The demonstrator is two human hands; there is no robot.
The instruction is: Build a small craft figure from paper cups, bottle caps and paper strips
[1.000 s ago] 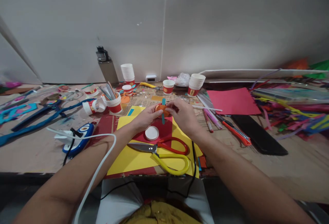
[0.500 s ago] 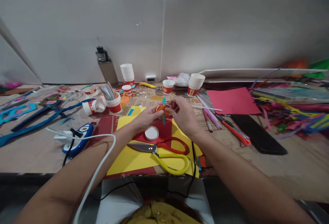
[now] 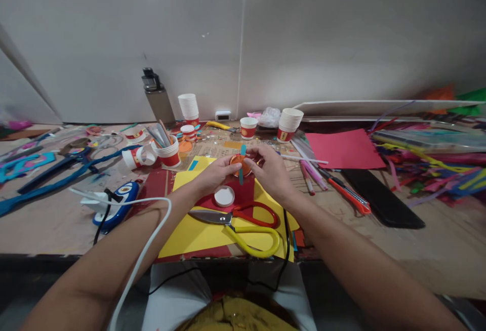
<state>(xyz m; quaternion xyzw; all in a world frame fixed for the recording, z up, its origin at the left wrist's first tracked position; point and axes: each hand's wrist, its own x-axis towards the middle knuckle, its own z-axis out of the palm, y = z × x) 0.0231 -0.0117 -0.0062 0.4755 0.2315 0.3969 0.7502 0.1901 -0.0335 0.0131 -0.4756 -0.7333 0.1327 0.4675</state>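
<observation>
Between my two hands is an orange round piece (image 3: 236, 159), with a narrow blue strip (image 3: 242, 176) lying upright across it. My left hand (image 3: 219, 173) pinches its left side, thumb on top. The fingers of my right hand (image 3: 270, 170) close on its right edge, and the fingertips behind it are partly hidden. Just below the hands, a white round lid-like piece (image 3: 224, 196) rests on red paper (image 3: 245, 193). Nearer to me lie large scissors (image 3: 228, 218) with one red and one yellow handle, on yellow paper (image 3: 186, 237).
Paper cups (image 3: 248, 127) stand along the back, some stacked, and one cup holds pens (image 3: 163, 138). A bottle (image 3: 159, 98) leans at the wall. To the right are a red utility knife (image 3: 349, 197), a black flat case (image 3: 383, 199) and red sheet (image 3: 343, 149). A white cable (image 3: 152, 237) crosses my left forearm.
My right hand's fingers have shifted slightly and settled closer around the right edge of the orange piece. My left hand keeps its hold, and the things on the table lie as before.
</observation>
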